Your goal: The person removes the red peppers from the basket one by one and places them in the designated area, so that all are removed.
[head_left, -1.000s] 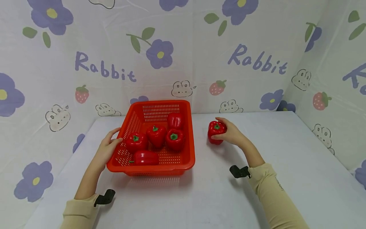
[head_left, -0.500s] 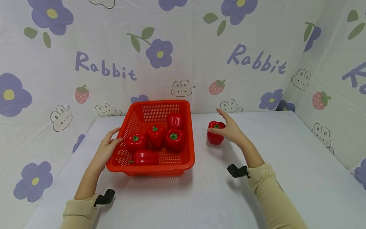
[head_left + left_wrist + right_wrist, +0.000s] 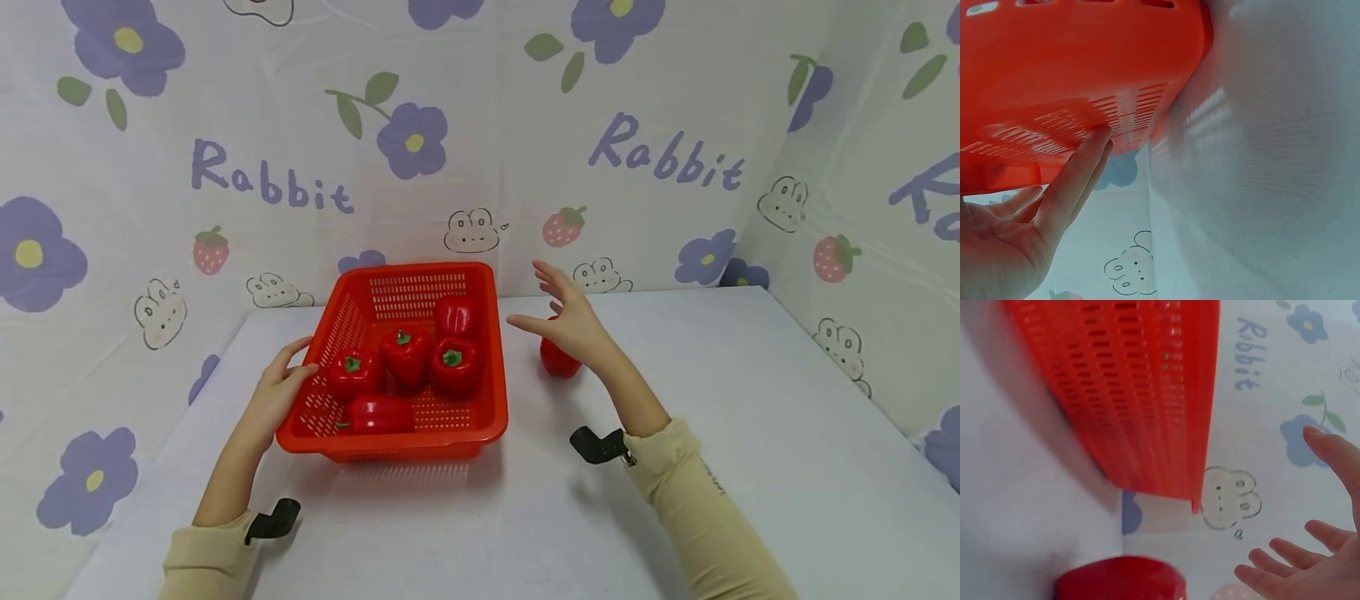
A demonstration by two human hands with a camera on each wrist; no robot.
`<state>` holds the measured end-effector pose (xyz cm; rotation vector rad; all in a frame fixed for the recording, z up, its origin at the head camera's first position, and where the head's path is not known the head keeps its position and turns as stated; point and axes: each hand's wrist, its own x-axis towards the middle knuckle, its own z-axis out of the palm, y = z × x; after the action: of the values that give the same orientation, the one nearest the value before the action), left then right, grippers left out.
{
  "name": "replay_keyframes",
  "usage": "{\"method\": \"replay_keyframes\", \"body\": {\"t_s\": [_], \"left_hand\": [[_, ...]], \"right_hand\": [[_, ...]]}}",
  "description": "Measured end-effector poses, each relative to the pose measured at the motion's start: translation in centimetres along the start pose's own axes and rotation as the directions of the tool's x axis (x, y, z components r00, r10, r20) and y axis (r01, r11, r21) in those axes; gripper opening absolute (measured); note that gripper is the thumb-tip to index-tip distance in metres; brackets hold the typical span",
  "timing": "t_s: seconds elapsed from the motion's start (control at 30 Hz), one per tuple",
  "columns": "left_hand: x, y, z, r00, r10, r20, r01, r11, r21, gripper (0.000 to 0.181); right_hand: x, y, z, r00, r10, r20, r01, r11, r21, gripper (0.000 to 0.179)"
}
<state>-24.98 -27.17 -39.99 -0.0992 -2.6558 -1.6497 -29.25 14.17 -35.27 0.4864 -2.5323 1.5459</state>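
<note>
Several red bell peppers (image 3: 406,358) lie in the orange-red perforated plastic basket (image 3: 300,444) at the centre left of the table. My left hand (image 3: 276,398) holds the basket by its left side, thumb at the rim and fingers (image 3: 1077,172) against the outer wall. Another red bell pepper (image 3: 557,361) stands on the table right of the basket, partly hidden in the head view by my right hand (image 3: 573,327). That hand hovers with fingers spread and nothing in them. In the right wrist view the lone pepper (image 3: 1121,579) is apart from the right hand.
The white table (image 3: 720,400) carries the basket. Behind it and along the sides hangs a white cloth (image 3: 420,67) printed with flowers and rabbits. Each wrist wears a black camera mount (image 3: 597,445).
My right hand has let go of the lone pepper, lifted and moved left toward the basket with fingers spread. The left hand and the basket stay in place.
</note>
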Motion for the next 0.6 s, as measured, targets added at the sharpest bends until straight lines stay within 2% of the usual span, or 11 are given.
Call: {"method": "replay_keyframes", "body": {"t_s": [0.33,0.6], "left_hand": [[0.0,-0.1,-0.1,1.000,-0.002,0.001,0.002,1.000,0.003,0.055],[0.1,0.1,0.0,1.000,-0.010,0.002,0.010,1.000,0.009,0.055]], "right_hand": [[-0.2,-3.4,3.0,0.994,-0.047,0.102,0.040,0.997,0.067,0.081],[0.1,-4.8,5.6,0.983,-0.030,0.183,0.018,0.998,0.068,0.080]]}}
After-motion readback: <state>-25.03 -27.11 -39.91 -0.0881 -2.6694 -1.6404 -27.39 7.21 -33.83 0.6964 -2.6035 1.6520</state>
